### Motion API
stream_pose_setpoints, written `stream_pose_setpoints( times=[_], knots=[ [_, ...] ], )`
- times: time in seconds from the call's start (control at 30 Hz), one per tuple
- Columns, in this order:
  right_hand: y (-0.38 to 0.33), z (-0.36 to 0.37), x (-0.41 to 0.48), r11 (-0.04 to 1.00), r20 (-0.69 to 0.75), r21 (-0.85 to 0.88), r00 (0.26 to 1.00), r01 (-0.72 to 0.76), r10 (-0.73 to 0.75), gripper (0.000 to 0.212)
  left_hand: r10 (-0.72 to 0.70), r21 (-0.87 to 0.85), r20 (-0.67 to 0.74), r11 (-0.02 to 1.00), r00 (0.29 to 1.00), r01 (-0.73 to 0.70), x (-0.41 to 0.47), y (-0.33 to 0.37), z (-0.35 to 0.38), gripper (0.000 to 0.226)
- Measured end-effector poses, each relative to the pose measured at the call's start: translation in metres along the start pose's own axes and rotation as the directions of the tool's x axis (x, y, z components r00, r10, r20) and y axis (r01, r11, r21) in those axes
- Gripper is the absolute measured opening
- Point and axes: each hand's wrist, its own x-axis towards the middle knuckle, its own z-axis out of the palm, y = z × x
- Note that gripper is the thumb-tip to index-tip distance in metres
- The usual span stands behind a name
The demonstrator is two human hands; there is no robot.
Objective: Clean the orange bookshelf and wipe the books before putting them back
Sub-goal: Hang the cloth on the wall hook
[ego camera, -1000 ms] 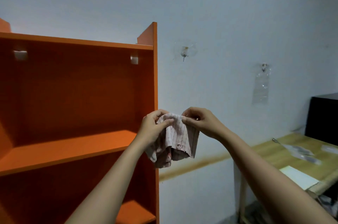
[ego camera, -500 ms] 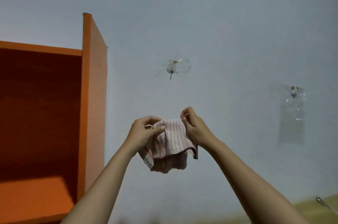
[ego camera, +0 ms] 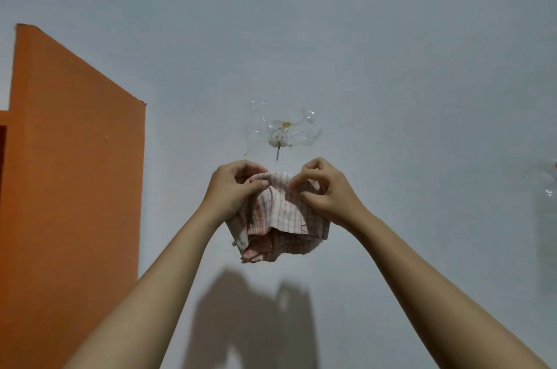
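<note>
A pink-and-white striped cloth [ego camera: 280, 217] hangs bunched in front of the pale wall. My left hand [ego camera: 233, 189] pinches its upper left edge and my right hand [ego camera: 324, 190] pinches its upper right edge, both arms raised. The cloth's top edge sits just below a clear stick-on wall hook [ego camera: 278, 139]. The orange bookshelf [ego camera: 75, 187] shows only its outer right side panel at the left of the view; its shelves are out of sight. No books are visible.
A second clear stick-on hook with a plastic sleeve [ego camera: 547, 187] is on the wall at the right edge. The shadow of my hands and the cloth [ego camera: 256, 317] falls on the wall below.
The view has swung right and closer to the wall, so the shelf interior and the wooden table have left the frame. Both hands have carried the cloth up to just under the hook.
</note>
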Motion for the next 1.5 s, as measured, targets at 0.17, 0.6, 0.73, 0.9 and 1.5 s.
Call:
stream_pose_setpoints(
  times=[0.17, 0.6, 0.73, 0.9, 1.5],
  knots=[
    [0.020, 0.005, 0.047, 0.970, -0.147, -0.229, 0.982, 0.083, -0.119, 0.012, 0.134, 0.108, -0.085, 0.986, 0.987, -0.125, 0.050, -0.002, 0.004, 0.015],
    [0.055, 0.029, 0.120, 0.935, -0.204, -0.355, 0.974, 0.017, -0.096, 0.019, 0.244, 0.214, -0.139, 0.954, 0.960, -0.211, 0.129, -0.028, 0.012, 0.013],
    [0.063, 0.032, 0.122, 0.973, -0.217, -0.230, 0.975, 0.005, -0.056, 0.015, 0.268, 0.233, -0.165, 0.946, 0.949, -0.227, 0.133, -0.033, 0.016, 0.011],
    [0.072, 0.038, 0.122, 0.985, -0.220, -0.163, 0.971, 0.056, -0.092, 0.013, 0.391, 0.293, -0.253, 0.903, 0.885, -0.316, 0.127, -0.041, 0.027, 0.010],
    [0.084, 0.028, 0.129, 0.975, -0.098, -0.065, 0.971, 0.211, -0.217, 0.012, 0.511, 0.350, -0.145, 0.828, 0.847, -0.439, 0.112, -0.059, 0.042, 0.022]
  ],
)
